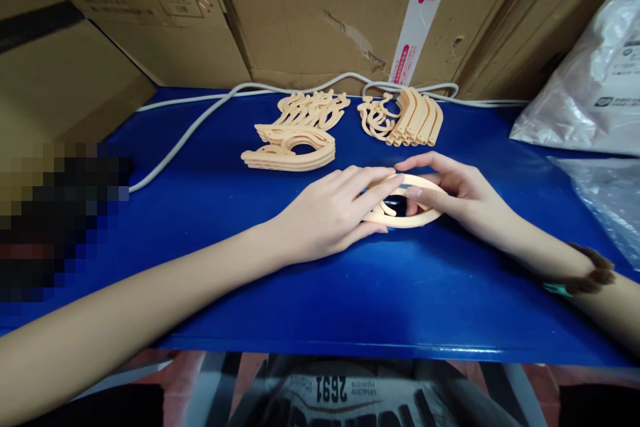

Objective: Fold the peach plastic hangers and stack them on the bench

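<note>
Between both hands is a beige plastic folding hanger [423, 219], its curved arms forming an eye-shaped loop just above the blue table [320, 307]. My left hand [325, 213] closes over the hanger's left end, palm down, hiding much of it. The thumb and fingers of my right hand [457, 190] pinch its right side. Behind my left hand lies a neat stack of folded hangers [295, 161], with a pile of hook-shaped beige pieces [313, 110] behind it. To the right sit more curved hook pieces [377, 121], beside a row of bent beige arms [417, 120].
A white cable [200, 125] snakes along the table's back, against large cardboard boxes [320, 13]. Clear plastic bags [590, 80] occupy the right side. At the left edge, a dark area is blurred into blocks, next to another cardboard box [65, 90].
</note>
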Demonstrator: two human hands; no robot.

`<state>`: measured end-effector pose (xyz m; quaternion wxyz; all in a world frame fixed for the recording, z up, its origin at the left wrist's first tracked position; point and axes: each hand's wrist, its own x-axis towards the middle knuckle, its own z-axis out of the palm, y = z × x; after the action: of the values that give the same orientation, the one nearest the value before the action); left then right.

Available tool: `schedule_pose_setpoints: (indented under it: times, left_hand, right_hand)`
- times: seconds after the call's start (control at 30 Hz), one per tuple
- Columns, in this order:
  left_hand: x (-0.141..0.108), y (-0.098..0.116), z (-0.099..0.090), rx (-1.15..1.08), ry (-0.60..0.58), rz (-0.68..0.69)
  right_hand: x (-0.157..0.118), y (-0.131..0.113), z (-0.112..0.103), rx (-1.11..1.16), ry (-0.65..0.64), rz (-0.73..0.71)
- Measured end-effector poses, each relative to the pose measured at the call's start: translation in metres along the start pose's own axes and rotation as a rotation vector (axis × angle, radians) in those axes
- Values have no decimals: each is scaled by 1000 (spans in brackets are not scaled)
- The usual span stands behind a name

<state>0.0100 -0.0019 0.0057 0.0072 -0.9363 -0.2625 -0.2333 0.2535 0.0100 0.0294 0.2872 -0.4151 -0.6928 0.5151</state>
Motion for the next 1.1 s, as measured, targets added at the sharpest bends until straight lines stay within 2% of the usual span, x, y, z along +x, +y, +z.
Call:
schedule_pose_setpoints:
  times: [0.23, 0.5, 1.1]
  left_hand:
    - [1, -1, 1, 2, 0, 3]
    - [0, 0, 0, -8, 8, 8]
    - [0, -1, 0, -30, 12, 9]
  right_hand:
    - [0, -3, 4, 44, -40, 1]
    - [-1, -3, 2, 5, -8, 20]
    - [1, 0, 1, 36, -48, -6]
